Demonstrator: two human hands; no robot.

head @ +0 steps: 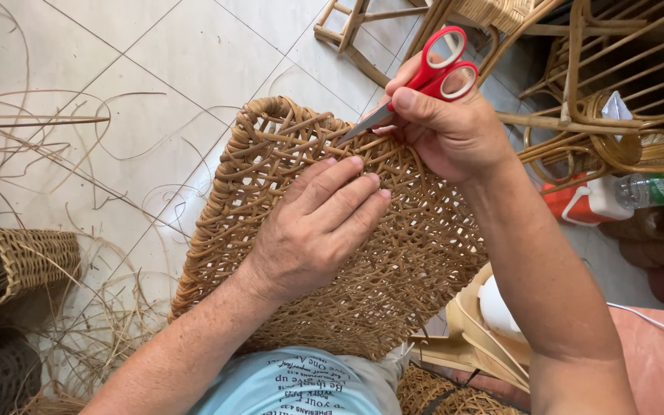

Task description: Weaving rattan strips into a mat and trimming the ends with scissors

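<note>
Head view, starting at the left: what do you see?

— Loose cane strands (55, 123) trail over the pale tiled floor (194, 46), and a small woven basket (17, 261) sits at the near left edge.

— And in the middle?

— An open-weave rattan panel (286, 177) with a thick braided rim rests on the person's lap. The left hand (317, 223) lies flat on the weave, fingers (347, 192) straight and close together, pressing down and gripping nothing.

— The other hand?

— The right hand (447, 131) is closed around red-handled scissors (432, 73), thumb and fingers through the loops. The blades look narrowly parted or closed, tip resting on the weave just beyond the left fingertips.

— What could go wrong?

— I'd judge the blade tip sits very near those fingertips; a slip on the hard cane could nick them. A cut taken too deep might also sever a strand that belongs in the pattern, since the strands cross so tightly there.

— Further right?

— Rattan chair frames (601, 92) stand far right, with a red-and-white container (585, 204) and a clear plastic bottle (655, 188) beneath them.
</note>
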